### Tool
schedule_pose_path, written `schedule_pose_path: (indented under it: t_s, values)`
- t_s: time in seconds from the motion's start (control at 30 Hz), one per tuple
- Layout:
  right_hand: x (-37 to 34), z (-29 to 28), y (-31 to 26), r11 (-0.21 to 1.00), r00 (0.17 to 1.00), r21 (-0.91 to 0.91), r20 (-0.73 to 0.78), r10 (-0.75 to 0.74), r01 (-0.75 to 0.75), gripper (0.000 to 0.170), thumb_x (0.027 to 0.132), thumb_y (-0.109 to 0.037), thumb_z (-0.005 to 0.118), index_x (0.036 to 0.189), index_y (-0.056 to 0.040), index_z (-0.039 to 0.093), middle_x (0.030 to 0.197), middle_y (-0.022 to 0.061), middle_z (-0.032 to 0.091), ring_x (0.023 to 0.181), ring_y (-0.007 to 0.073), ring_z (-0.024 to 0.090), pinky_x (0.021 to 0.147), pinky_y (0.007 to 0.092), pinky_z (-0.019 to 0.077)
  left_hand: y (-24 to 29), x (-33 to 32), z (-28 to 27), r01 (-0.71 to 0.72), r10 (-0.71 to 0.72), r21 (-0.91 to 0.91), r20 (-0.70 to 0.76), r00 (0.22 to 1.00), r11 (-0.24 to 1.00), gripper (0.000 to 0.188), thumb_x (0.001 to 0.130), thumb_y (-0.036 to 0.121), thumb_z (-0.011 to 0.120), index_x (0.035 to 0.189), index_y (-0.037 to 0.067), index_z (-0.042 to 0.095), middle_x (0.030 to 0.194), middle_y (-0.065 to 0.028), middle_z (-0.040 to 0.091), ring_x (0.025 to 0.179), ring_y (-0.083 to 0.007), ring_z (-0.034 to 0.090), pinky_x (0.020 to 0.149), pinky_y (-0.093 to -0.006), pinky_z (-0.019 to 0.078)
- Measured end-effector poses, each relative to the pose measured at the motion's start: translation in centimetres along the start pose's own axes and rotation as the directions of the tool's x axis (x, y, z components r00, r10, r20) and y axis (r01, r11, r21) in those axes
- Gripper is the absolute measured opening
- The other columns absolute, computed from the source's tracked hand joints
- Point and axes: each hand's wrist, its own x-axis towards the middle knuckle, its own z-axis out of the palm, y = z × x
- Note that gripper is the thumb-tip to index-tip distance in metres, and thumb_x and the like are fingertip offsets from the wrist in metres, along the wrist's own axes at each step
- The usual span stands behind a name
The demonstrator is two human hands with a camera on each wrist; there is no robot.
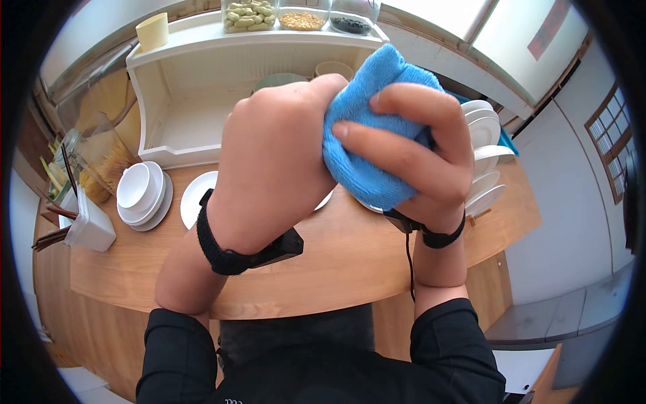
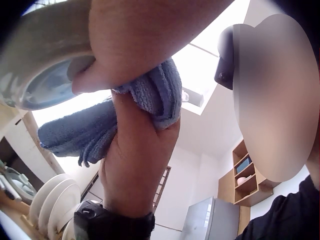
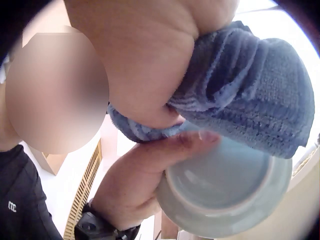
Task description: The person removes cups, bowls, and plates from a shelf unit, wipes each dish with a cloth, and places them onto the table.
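Observation:
Raised over the table, my left hand (image 1: 276, 148) grips a pale green plate (image 3: 225, 195). Its thumb presses the underside beside the foot ring, as the right wrist view shows. In the head view that hand's back hides most of the plate. My right hand (image 1: 437, 155) clutches a bunched blue cloth (image 1: 367, 145), fingers curled over it. The cloth lies right at the plate's edge, and its folded end (image 2: 75, 130) hangs free in the left wrist view. Both hands are close together, the right one overlapping the plate's side.
A white shelf unit (image 1: 182, 101) at the back carries glass jars (image 1: 301, 17) and a cream cup (image 1: 153, 31). Stacked white dishes (image 1: 139, 192) and a holder (image 1: 92, 225) with chopsticks stand left. Upright white plates (image 1: 484, 131) line the right. A white plate (image 1: 194, 195) lies below my left hand.

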Motion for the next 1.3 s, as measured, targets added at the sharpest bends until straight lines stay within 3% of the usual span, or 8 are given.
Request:
schedule_pose_path:
  t_s: [0.37, 0.43, 0.57, 0.83, 1.03, 1.1, 1.23, 1.3]
  values:
    - [-0.7, 0.1, 3.4, 0.976, 0.968, -0.218, -0.248, -0.028, -0.028, 0.040, 0.065, -0.016, 0.091, 0.105, -0.0150, 0.084, 0.109, 0.0062, 0.067, 0.084, 0.0257, 0.069, 0.071, 0.0368, 0.0581, 1.1, 0.4, 0.1, 0.049, -0.045, 0.043, -0.082, 0.996, 0.998, 0.023, 0.084, 0.016, 0.081, 0.103, 0.007, 0.072, 0.084, -0.0181, 0.072, 0.080, -0.0419, 0.071, 0.067, -0.0469, 0.0559]
    - [-0.7, -0.2, 2.4, 0.975, 0.969, -0.223, -0.245, -0.041, -0.015, 0.041, 0.065, -0.017, 0.091, 0.105, -0.0161, 0.084, 0.109, 0.0058, 0.067, 0.084, 0.0250, 0.069, 0.071, 0.0367, 0.0582, 1.3, 0.3, 0.1, 0.044, -0.044, 0.002, -0.076, 0.996, 0.999, 0.022, 0.087, 0.012, 0.081, 0.104, 0.000, 0.075, 0.077, -0.0154, 0.070, 0.067, -0.0217, 0.069, 0.068, -0.0337, 0.0552]
    - [-0.9, 0.8, 0.5, 0.995, 0.968, -0.045, -0.231, -0.102, 0.094, 0.044, 0.071, -0.021, 0.097, 0.113, -0.0224, 0.085, 0.120, 0.0054, 0.067, 0.102, 0.0217, 0.069, 0.085, 0.0346, 0.0608, 1.4, 0.3, -0.1, -0.074, 0.067, -0.088, -0.083, 0.994, 0.993, 0.021, 0.087, 0.012, 0.080, 0.103, 0.000, 0.074, 0.075, -0.0132, 0.068, 0.067, -0.0207, 0.067, 0.069, -0.0327, 0.0547]
    - [-0.8, 0.6, 1.5, 0.893, 0.861, 0.347, -0.317, 0.399, -0.286, 0.047, 0.070, 0.005, 0.084, 0.116, -0.0045, 0.081, 0.114, 0.0130, 0.069, 0.103, 0.0274, 0.070, 0.090, 0.0356, 0.0562, 1.5, 0.5, 0.0, -0.065, 0.053, -0.075, -0.146, 0.988, 0.995, 0.022, 0.082, 0.008, 0.085, 0.101, 0.006, 0.076, 0.083, -0.0138, 0.072, 0.072, -0.0328, 0.072, 0.065, -0.0372, 0.0569]
    - [-0.1, 0.6, -0.7, 0.977, 0.954, 0.168, -0.291, -0.077, 0.130, 0.043, 0.071, -0.018, 0.095, 0.113, -0.0154, 0.084, 0.115, 0.0089, 0.067, 0.093, 0.0234, 0.069, 0.077, 0.0361, 0.0580, 1.8, 0.7, -1.6, -0.200, 0.180, -0.118, -0.158, 0.971, 0.973, 0.023, 0.081, 0.009, 0.084, 0.102, 0.005, 0.076, 0.087, -0.0136, 0.074, 0.073, -0.0321, 0.074, 0.065, -0.0377, 0.0573]
    - [-1.0, 0.7, 0.8, 0.996, 0.913, 0.083, -0.404, 0.053, -0.021, 0.043, 0.072, -0.017, 0.096, 0.112, -0.0112, 0.081, 0.121, 0.0099, 0.068, 0.102, 0.0240, 0.068, 0.085, 0.0381, 0.0576, 1.6, 0.6, -1.0, -0.256, 0.229, -0.085, -0.244, 0.942, 0.963, 0.021, 0.082, 0.006, 0.084, 0.101, 0.004, 0.077, 0.087, -0.0122, 0.075, 0.073, -0.0308, 0.074, 0.063, -0.0364, 0.0570]
    - [-1.7, 0.9, 1.6, 0.651, 0.698, 0.627, -0.229, 0.679, -0.428, 0.043, 0.078, -0.005, 0.090, 0.118, -0.0040, 0.075, 0.118, 0.0148, 0.068, 0.108, 0.0261, 0.067, 0.094, 0.0359, 0.0541, 2.5, 0.7, -1.3, -0.261, 0.232, -0.098, -0.238, 0.943, 0.961, 0.017, 0.085, -0.004, 0.087, 0.096, -0.001, 0.074, 0.086, -0.0118, 0.075, 0.073, -0.0211, 0.072, 0.063, -0.0322, 0.0544]
    - [-0.8, 0.6, 0.5, 0.925, 0.833, 0.244, -0.410, 0.371, -0.291, 0.043, 0.079, -0.009, 0.092, 0.118, -0.0047, 0.076, 0.119, 0.0144, 0.068, 0.108, 0.0261, 0.067, 0.094, 0.0365, 0.0546, 2.6, 0.8, -1.4, -0.254, 0.228, -0.101, -0.221, 0.948, 0.962, 0.015, 0.086, -0.002, 0.086, 0.094, -0.001, 0.074, 0.083, -0.0120, 0.073, 0.072, -0.0237, 0.073, 0.062, -0.0334, 0.0543]
